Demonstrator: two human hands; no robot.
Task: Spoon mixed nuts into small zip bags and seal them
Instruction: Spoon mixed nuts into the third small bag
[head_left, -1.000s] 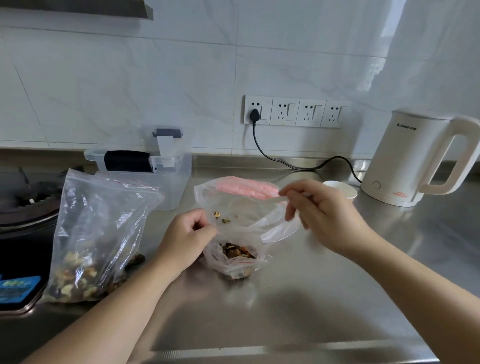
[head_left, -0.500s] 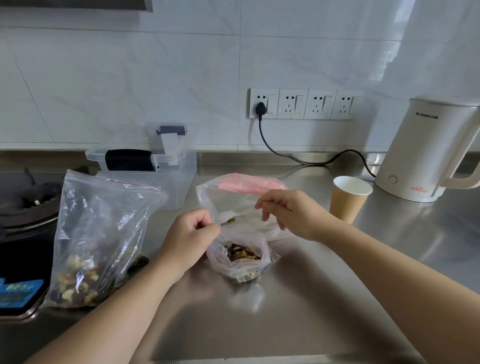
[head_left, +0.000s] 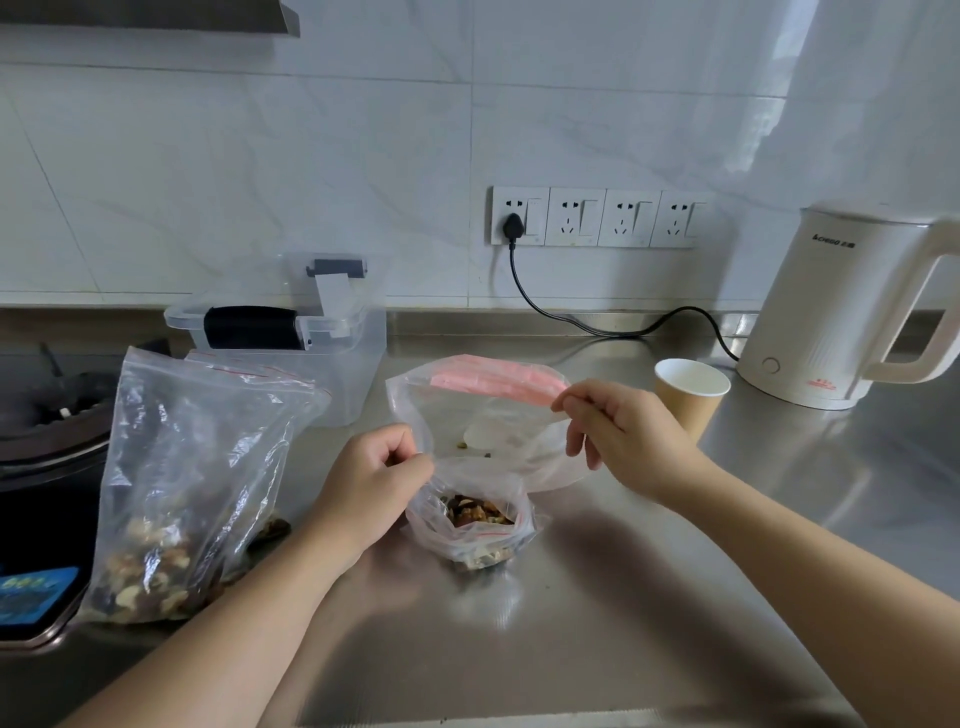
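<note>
Head view: at centre frame, our left hand (head_left: 371, 486) pinches the rim of the small zip bag (head_left: 470, 525), part-filled with nuts, while our right hand (head_left: 618, 436) grips the pink-topped bag (head_left: 493, 410) behind it. We judge filling nearly done; next, press its zip closed.

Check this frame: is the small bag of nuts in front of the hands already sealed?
No, the small bag gapes open at the top, with the nuts visible through its mouth.
</note>
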